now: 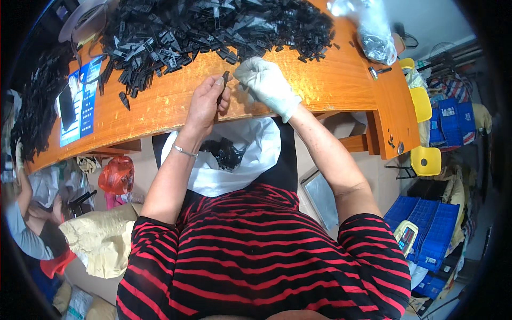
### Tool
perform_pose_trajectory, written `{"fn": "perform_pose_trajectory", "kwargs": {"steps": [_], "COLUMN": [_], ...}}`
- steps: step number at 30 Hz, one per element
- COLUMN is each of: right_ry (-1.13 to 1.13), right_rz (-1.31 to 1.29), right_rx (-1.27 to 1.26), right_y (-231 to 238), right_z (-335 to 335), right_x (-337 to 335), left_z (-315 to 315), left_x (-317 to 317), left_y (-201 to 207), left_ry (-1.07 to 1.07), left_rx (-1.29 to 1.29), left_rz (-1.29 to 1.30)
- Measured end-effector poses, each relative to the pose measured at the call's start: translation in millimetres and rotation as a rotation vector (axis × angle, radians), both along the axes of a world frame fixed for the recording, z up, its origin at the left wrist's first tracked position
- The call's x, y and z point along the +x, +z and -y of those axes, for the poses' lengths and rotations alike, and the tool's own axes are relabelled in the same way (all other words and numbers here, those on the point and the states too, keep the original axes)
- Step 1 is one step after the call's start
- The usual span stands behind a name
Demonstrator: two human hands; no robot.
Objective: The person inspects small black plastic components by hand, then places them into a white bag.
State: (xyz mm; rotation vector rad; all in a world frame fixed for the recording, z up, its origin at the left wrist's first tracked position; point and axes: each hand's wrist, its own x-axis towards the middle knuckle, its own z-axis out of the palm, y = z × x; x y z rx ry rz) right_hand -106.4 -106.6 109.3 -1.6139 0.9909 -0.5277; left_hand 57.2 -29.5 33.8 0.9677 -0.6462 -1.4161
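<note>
Pinched between thumb and fingers of my bare left hand (205, 104) is a small black plastic piece (224, 80), held upright above the table's near edge. My right hand (265, 85) wears a white glove and is just to the right of it, its fingers curled together; whether something is in them is hidden. Beyond both hands a big pile of similar black plastic pieces (176, 42) covers the far part of the wooden table (330, 85). In my lap, below my wrists, lies an open white bag (261, 154) with black pieces (226, 153) inside.
Left on the table lie a blue printed sheet (88, 106) and another black heap (40, 101), where a co-worker's arm (24, 186) reaches in. A clear plastic bag (376, 42) sits at the far right. Blue crates (426, 224) and yellow stools (426, 161) stand to the right.
</note>
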Motion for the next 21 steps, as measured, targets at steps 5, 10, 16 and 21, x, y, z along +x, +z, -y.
{"fn": "perform_pose_trajectory", "kwargs": {"steps": [5,10,16,21], "right_ry": [-0.029,-0.053,-0.054,-0.100], "right_rz": [0.125,0.187,0.121,-0.058], "right_rx": [-0.166,-0.007,-0.193,-0.482], "right_y": [-15,-12,-21,-31], "right_z": [1,-6,-4,-8], "right_x": [6,13,15,18], "left_z": [-5,-6,-5,-7], "left_x": [-1,-4,-7,-12], "left_y": [4,5,6,8], "left_ry": [-0.033,0.007,0.047,0.076], "left_rx": [0.000,-0.018,-0.011,-0.032], "left_rz": [-0.013,0.006,0.027,0.050]}}
